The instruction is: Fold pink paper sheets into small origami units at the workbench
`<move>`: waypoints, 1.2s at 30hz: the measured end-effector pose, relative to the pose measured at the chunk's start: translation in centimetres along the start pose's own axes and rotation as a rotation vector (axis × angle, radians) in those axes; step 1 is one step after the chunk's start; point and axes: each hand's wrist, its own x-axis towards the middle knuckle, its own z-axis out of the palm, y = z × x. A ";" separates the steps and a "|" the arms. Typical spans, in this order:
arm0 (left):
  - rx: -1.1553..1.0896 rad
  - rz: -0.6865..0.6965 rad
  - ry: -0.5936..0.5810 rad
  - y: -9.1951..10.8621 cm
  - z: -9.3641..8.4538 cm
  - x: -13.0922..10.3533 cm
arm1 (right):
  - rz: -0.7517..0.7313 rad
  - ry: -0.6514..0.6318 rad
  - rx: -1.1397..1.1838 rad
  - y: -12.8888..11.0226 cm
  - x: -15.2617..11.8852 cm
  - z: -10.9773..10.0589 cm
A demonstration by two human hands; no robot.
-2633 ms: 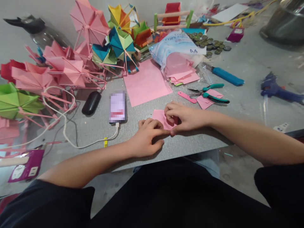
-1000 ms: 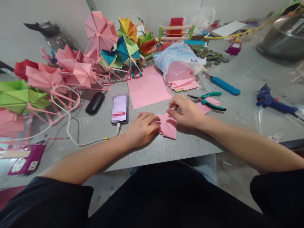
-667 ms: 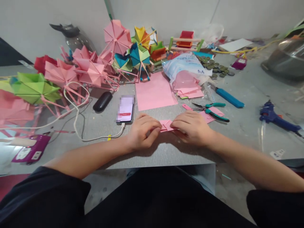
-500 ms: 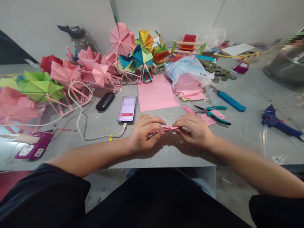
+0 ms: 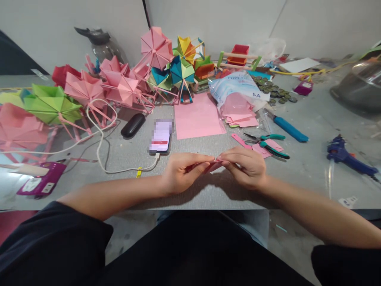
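Between my two hands is a folded piece of pink paper [image 5: 212, 167], held just above the near part of the table. My left hand [image 5: 183, 171] pinches its left side between thumb and fingers. On the other side my right hand [image 5: 245, 167] pinches it too, the fingertips of both hands almost meeting. Much of the paper is hidden behind the fingers. A flat pink sheet [image 5: 198, 119] lies just beyond the hands. Right of it are green-handled pliers [image 5: 269, 145] resting over small pink paper pieces [image 5: 270, 147]. A phone [image 5: 162, 135] on a white cable lies beyond my left hand.
Several folded paper Ferris-wheel-like models [image 5: 119, 85] crowd the back left. A plastic bag of paper [image 5: 238, 89], coins [image 5: 276, 89] and a blue-handled cutter [image 5: 290, 129] lie at the back right. A blue glue gun [image 5: 351, 157] lies far right, a black case [image 5: 133, 125] left of the phone.
Both hands have shifted their pinch on the pink paper, bringing their fingertips closer together. The paper now tilts downward toward me. The camera view has moved slightly.
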 end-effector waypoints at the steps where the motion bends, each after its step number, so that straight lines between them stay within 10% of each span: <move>1: 0.000 0.000 0.004 0.1 0.1 0.0 | -0.008 0.006 0.000 -0.1 0.0 0.0; 36: -0.191 -0.218 0.021 1.8 2.2 0.2 | -0.058 0.138 0.097 -0.4 0.0 1.5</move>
